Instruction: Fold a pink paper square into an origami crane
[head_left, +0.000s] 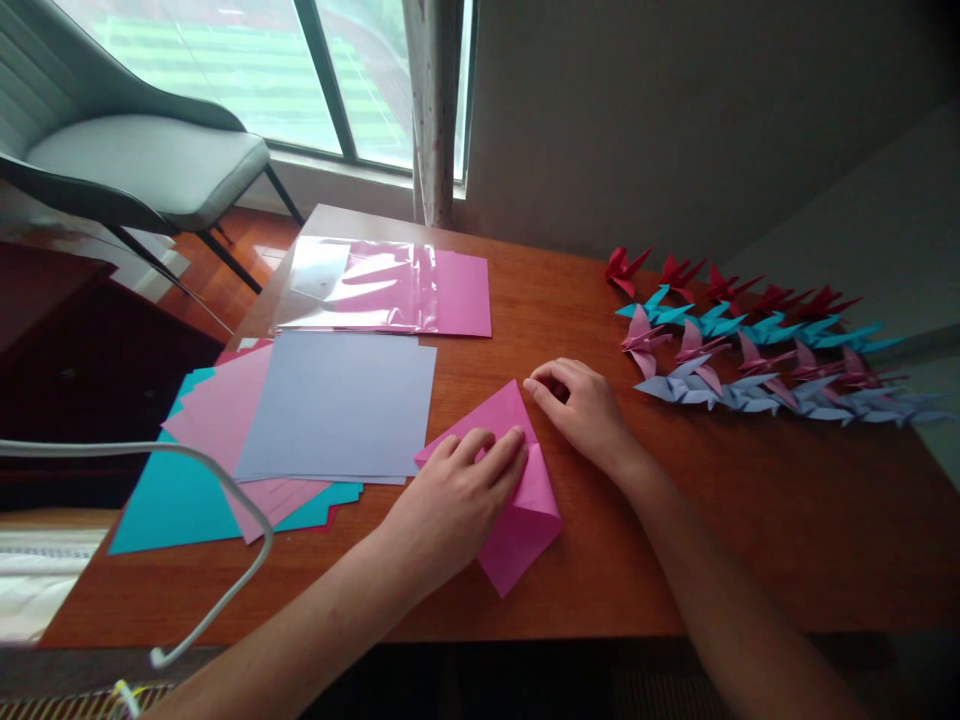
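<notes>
A sheet of bright pink origami paper (504, 410) lies partly folded on the wooden table, its lower part bulging up in a soft curve. My left hand (469, 490) presses down on its middle, fingers bent and close together, covering part of the sheet. Just right of the paper's top corner is my right hand (577, 405), closed with thumb and forefinger curled together in a ring. It appears slightly apart from the paper, and nothing shows between its fingertips.
Grey-blue sheets (337, 405) overlap light pink sheets (225, 400) and turquoise sheets (172, 510) on the left. A clear plastic sleeve (322, 285) lies behind. Rows of folded cranes (720, 320) stand at right. A white cable (247, 500) arcs over the table's left side.
</notes>
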